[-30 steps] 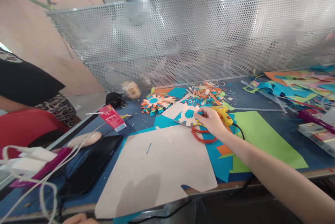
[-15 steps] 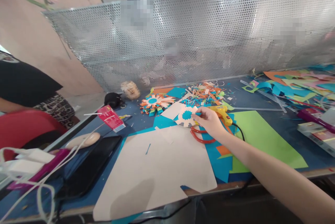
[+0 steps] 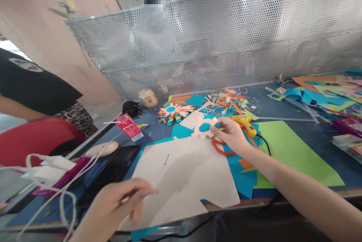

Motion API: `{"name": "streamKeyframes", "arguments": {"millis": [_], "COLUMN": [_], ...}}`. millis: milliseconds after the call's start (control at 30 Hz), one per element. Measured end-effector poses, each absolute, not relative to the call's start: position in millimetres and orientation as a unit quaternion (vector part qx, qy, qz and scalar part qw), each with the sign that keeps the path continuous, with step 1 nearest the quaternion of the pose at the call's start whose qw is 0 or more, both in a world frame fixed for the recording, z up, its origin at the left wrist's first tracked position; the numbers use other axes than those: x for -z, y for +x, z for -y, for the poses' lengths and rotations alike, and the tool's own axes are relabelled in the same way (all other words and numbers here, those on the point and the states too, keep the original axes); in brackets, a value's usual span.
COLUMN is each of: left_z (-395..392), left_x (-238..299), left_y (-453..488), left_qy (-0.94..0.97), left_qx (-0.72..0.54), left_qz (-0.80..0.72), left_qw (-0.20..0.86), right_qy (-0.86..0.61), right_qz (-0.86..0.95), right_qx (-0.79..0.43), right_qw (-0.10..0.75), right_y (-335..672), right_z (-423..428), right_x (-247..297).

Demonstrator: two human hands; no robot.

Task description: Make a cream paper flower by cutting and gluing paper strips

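My right hand (image 3: 229,132) pinches a cream paper cutout (image 3: 198,132) by its right edge, between thumb and fingers. The cutout is ring-shaped with a notched outer edge, and blue shows in its middle. Below that hand lie red scissor handles (image 3: 223,152); a yellow glue gun (image 3: 246,123) rests just behind it. My left hand (image 3: 121,200) hovers over the near left part of a large cream paper sheet (image 3: 186,176), its fingers loosely bent and a little blurred. I see nothing in it. A thin blue strip (image 3: 166,159) lies on the sheet.
Coloured scraps (image 3: 226,100) and a layered paper flower (image 3: 171,111) lie at the back before a perforated metal screen (image 3: 215,38). Green paper (image 3: 294,155) is on the right. Left are a red packet (image 3: 129,127), a dark phone-like slab (image 3: 128,159), white cables (image 3: 68,189) and a person (image 3: 34,83).
My left hand has come into view from the bottom left, over the cream sheet. The cutout in my right hand has tilted and turned slightly. The view has shifted a little left.
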State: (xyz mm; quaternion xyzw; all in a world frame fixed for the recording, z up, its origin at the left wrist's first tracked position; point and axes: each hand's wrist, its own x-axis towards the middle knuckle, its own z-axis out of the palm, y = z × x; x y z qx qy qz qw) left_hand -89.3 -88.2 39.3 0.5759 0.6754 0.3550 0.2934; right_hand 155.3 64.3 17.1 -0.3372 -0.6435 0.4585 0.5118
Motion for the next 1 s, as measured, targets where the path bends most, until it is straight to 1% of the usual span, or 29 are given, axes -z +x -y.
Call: {"name": "streamKeyframes", "arguments": {"millis": [67,167,267,333,400,467,567,633,767,1000], "left_z": [62.4,25.5,-2.4,-15.5,-24.7,-30.5,-33.8,-32.9,-28.2,-25.3], "left_x": [-49.4,-56.5,-59.2,-58.5,-54.1,-46.1,-31.7,-24.1,-17.9,-20.8], "left_y": [-69.3,-47.8,-34.2,-26.9,-20.5,-15.6,-13.5,-15.5,-22.1,-25.9], "left_qy": [0.597,0.58,0.542,0.516,0.489,0.469,0.475,0.489,0.51,0.455], "left_qx": [-0.357,-0.446,-0.522,-0.531,-0.482,-0.435,-0.455,-0.458,-0.431,-0.398], "left_qz": [-0.627,-0.524,-0.501,-0.483,-0.462,-0.424,-0.325,-0.287,-0.288,-0.274], "left_qw": [0.351,0.436,0.428,0.469,0.562,0.641,0.679,0.684,0.686,0.748], "right_qy": [-0.338,-0.331,-0.34,-0.329,-0.262,-0.172,-0.111,-0.113,-0.108,-0.087], "right_qz": [0.646,0.654,0.667,0.699,0.756,0.801,0.823,0.827,0.839,0.838], "right_qx": [-0.449,-0.414,-0.347,-0.246,-0.1,0.04,0.158,0.197,0.233,0.316], "right_qw": [0.516,0.539,0.565,0.585,0.591,0.573,0.535,0.515,0.48,0.437], "right_y": [156.1,157.8,161.0,164.7,169.4,174.1,178.5,179.9,181.4,181.7], "right_z": [-63.9,-65.0,-66.5,-66.5,-65.4,-63.3,-59.8,-57.6,-53.3,-46.0], "right_x": [-18.1,-18.7,-18.5,-19.3,-21.5,-24.2,-27.2,-28.3,-31.9,-42.1]}}
